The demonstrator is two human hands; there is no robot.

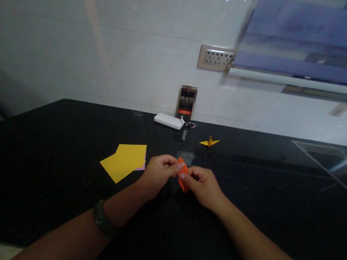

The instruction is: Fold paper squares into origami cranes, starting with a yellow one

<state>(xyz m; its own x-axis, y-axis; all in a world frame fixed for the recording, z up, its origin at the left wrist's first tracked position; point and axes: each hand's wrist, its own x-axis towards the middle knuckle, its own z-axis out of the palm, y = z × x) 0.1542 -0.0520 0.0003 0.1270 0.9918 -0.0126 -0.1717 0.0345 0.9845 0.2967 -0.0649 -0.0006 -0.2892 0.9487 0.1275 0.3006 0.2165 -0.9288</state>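
Observation:
Both my hands meet over the middle of a black countertop [50, 198], pinching a small folded piece of orange paper [182, 176]. My left hand [159, 172] grips its upper left part with thumb and fingers closed. My right hand [202, 185] pinches its right side the same way. A dark band sits on my left wrist [103, 221]. Just left of my left hand lie yellow paper sheets [125, 161] with a pink sheet [141, 166] peeking out beneath them.
A small yellow folded paper crane [209, 142] stands farther back. By the white wall lie a white flat box [168, 121], a beaded ring [190, 125] and an upright phone-like object [186, 102]. A steel sink [339, 167] is at right, a wall socket [216, 58] above.

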